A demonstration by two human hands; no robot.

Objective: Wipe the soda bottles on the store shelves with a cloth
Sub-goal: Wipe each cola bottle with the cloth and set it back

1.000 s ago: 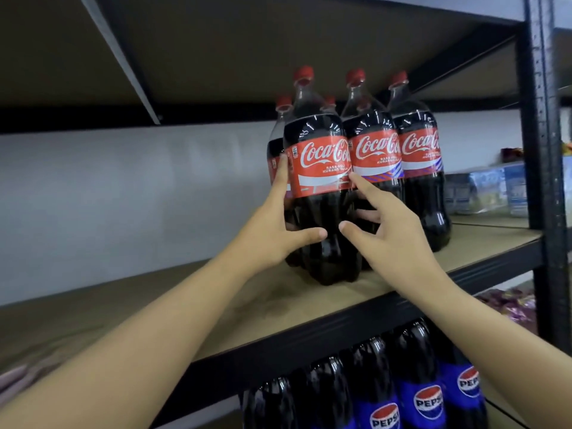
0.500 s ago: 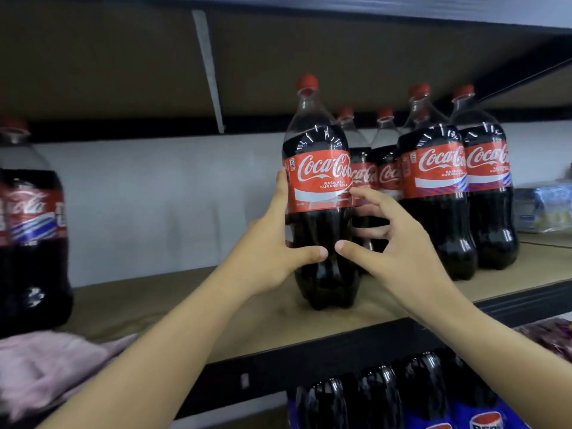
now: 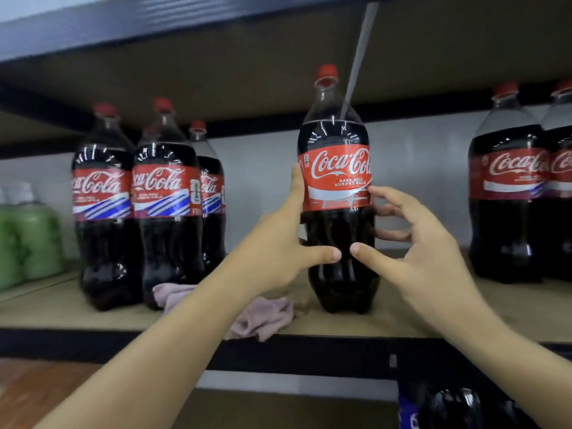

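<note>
Both hands hold one cola bottle [image 3: 337, 187] upright on the shelf [image 3: 402, 323].
The left hand [image 3: 278, 243] and right hand [image 3: 414, 246] curl their grip round its sides; a pink cloth [image 3: 263, 317] lies just left.

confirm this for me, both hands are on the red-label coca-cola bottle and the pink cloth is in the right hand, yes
Not quite. Both the left hand and the right hand are on the red-label Coca-Cola bottle, but the pink cloth lies on the wooden shelf board, left of the bottle, in neither hand, as the head view shows.
</note>
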